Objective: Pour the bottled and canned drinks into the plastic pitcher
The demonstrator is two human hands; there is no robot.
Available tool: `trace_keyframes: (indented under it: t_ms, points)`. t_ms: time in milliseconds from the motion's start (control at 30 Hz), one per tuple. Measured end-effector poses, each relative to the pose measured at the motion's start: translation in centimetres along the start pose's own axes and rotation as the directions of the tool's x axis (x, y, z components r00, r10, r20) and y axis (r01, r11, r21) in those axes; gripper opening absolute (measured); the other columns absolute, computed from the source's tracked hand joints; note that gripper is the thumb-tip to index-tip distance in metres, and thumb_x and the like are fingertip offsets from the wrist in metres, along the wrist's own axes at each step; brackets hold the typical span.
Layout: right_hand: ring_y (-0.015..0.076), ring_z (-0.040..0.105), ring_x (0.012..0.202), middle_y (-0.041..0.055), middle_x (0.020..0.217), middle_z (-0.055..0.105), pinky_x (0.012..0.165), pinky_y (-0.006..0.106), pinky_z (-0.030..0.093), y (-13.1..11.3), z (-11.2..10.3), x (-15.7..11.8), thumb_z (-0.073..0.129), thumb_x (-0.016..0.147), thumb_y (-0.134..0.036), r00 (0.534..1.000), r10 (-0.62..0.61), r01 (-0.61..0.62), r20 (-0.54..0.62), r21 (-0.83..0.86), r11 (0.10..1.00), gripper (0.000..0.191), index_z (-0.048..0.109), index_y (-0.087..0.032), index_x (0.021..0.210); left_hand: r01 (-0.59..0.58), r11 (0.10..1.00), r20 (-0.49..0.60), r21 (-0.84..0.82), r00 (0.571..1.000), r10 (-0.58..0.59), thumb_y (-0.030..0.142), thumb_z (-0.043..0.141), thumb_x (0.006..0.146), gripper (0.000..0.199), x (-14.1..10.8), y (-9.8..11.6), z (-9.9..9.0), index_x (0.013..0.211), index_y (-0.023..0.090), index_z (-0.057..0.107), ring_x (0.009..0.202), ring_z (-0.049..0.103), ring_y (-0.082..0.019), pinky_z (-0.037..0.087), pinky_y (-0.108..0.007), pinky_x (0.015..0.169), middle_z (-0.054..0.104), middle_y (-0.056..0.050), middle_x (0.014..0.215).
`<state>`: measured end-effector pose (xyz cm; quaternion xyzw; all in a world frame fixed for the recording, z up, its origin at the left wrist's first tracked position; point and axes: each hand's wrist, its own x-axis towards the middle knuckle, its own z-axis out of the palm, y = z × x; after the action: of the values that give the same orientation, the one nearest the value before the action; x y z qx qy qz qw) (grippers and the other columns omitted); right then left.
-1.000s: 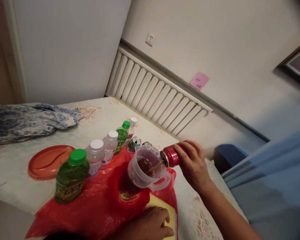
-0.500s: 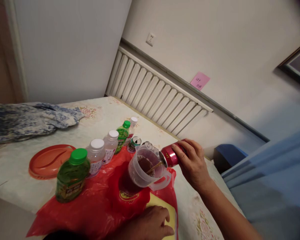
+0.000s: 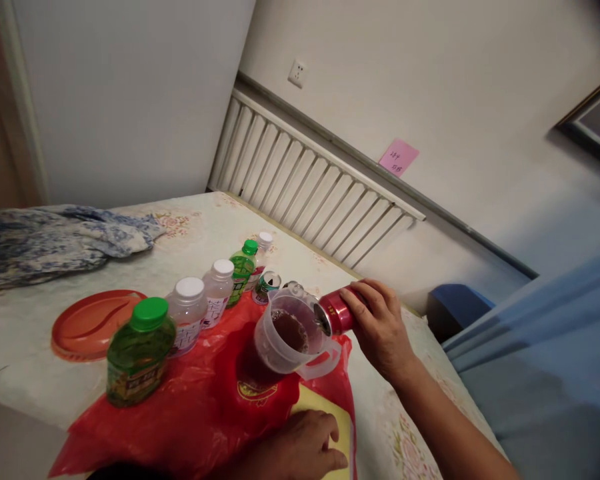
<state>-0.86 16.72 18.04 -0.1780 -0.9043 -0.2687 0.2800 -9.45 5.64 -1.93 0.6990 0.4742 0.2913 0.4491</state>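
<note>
My right hand (image 3: pixel 380 327) is wrapped round a red can (image 3: pixel 336 311), tilted with its top over the rim of a clear plastic jug (image 3: pixel 275 357). Dark brown liquid (image 3: pixel 290 331) with some froth is in the jug, and its handle points right. No stream shows clearly at the can's mouth. My left hand (image 3: pixel 310 440) rests low on a yellow sheet (image 3: pixel 317 403), fingers bent and apart, holding nothing. Under the jug lies red plastic (image 3: pixel 195 413). Left of the jug stand a large green-capped bottle (image 3: pixel 140 353) and white-capped bottles (image 3: pixel 187 313).
Behind the jug are a small green-capped bottle (image 3: pixel 241 270) and an open can (image 3: pixel 267 287). A red-orange lid (image 3: pixel 93 325) and a patterned cloth (image 3: pixel 65 243) lie at left. A radiator (image 3: pixel 300 177) runs behind the table; a blue curtain (image 3: pixel 555 373) hangs at right.
The thin brown stream seen earlier between can and jug no longer shows clearly. My right hand and the can have shifted slightly left in the view; my left hand stays put.
</note>
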Motion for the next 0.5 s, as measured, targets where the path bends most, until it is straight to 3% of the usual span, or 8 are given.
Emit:
trace_keyframes:
  t_ms: [133, 200, 233, 300, 367, 433, 500]
  points:
    - [0.0302, 0.049, 0.117, 0.0111, 0.123, 0.058, 0.101, 0.053, 0.04, 0.1, 0.7, -1.6, 0.067, 0.08, -0.021, 0.98, 0.199, -0.199, 0.017, 0.199, 0.96, 0.054, 0.052, -0.024, 0.131, -0.015, 0.999, -0.011, 0.034, 1.0, 0.016, 0.046, 0.058, 0.079, 0.029, 0.2, -0.3, 0.3, 0.1, 0.026, 0.063, 0.089, 0.058, -0.022, 0.045, -0.032, 0.077, 0.068, -0.002, 0.096]
    - [0.0306, 0.052, 0.114, 0.0111, 0.122, 0.06, 0.099, 0.052, 0.041, 0.2, 1.3, -3.1, 0.072, 0.074, -0.027, 0.918, 0.395, -0.385, 0.034, 0.309, 0.869, 0.057, 0.054, -0.022, 0.128, -0.015, 0.999, -0.008, 0.04, 1.0, 0.015, 0.046, 0.058, 0.08, 0.029, 0.2, -0.3, 0.3, 0.1, 0.026, 0.063, 0.089, 0.057, -0.022, 0.044, -0.032, 0.078, 0.067, -0.002, 0.097]
    - [0.0305, 0.055, 0.111, 0.0107, 0.12, 0.062, 0.097, 0.051, 0.043, 0.3, 1.7, -4.0, 0.075, 0.07, -0.031, 0.856, 0.512, -0.5, 0.069, 0.364, 0.786, 0.06, 0.055, -0.022, 0.126, -0.012, 0.999, -0.004, 0.043, 1.0, 0.012, 0.046, 0.058, 0.08, 0.029, 0.2, -0.3, 0.2, 0.1, 0.026, 0.063, 0.089, 0.057, -0.022, 0.044, -0.031, 0.078, 0.067, -0.002, 0.097]
    - [0.0295, 0.061, 0.099, 0.0095, 0.111, 0.068, 0.088, 0.046, 0.049, 0.5, 2.8, -6.2, 0.078, 0.065, -0.035, 0.672, 0.712, -0.705, 0.205, 0.473, 0.529, 0.061, 0.058, -0.02, 0.121, 0.001, 0.999, 0.006, 0.048, 1.0, -0.001, 0.047, 0.057, 0.081, 0.029, 0.1, -0.1, 0.1, 0.1, 0.025, 0.062, 0.09, 0.057, -0.022, 0.044, -0.031, 0.078, 0.067, -0.002, 0.097]
    - [0.0268, 0.065, 0.084, 0.0079, 0.097, 0.072, 0.074, 0.039, 0.053, 0.4, 4.4, -8.7, 0.079, 0.062, -0.038, 0.487, 0.803, -0.79, 0.344, 0.566, 0.236, 0.057, 0.061, -0.018, 0.113, 0.01, 0.999, 0.016, 0.044, 1.0, -0.011, 0.047, 0.057, 0.081, 0.029, 0.0, -0.1, 0.0, 0.1, 0.026, 0.062, 0.09, 0.057, -0.022, 0.044, -0.031, 0.077, 0.067, -0.002, 0.097]
    - [0.025, 0.065, 0.076, 0.0061, 0.087, 0.073, 0.066, 0.034, 0.052, 0.1, 6.3, -11.1, 0.079, 0.06, -0.039, 0.373, 0.844, -0.777, 0.385, 0.627, 0.057, 0.049, 0.063, -0.017, 0.1, 0.015, 0.999, 0.018, 0.036, 1.0, -0.015, 0.046, 0.058, 0.081, 0.029, 0.1, -0.1, 0.0, 0.102, 0.026, 0.062, 0.089, 0.057, -0.022, 0.043, -0.031, 0.077, 0.066, -0.001, 0.097]
    - [0.0227, 0.064, 0.068, 0.0038, 0.078, 0.072, 0.062, 0.032, 0.051, -0.5, 8.2, -13.0, 0.08, 0.057, -0.037, 0.305, 0.859, -0.755, 0.411, 0.654, -0.045, 0.043, 0.063, -0.017, 0.091, 0.019, 0.999, 0.017, 0.032, 1.0, -0.02, 0.045, 0.058, 0.081, 0.028, 0.1, -0.2, 0.1, 0.102, 0.026, 0.061, 0.089, 0.057, -0.022, 0.043, -0.032, 0.078, 0.066, -0.001, 0.097]
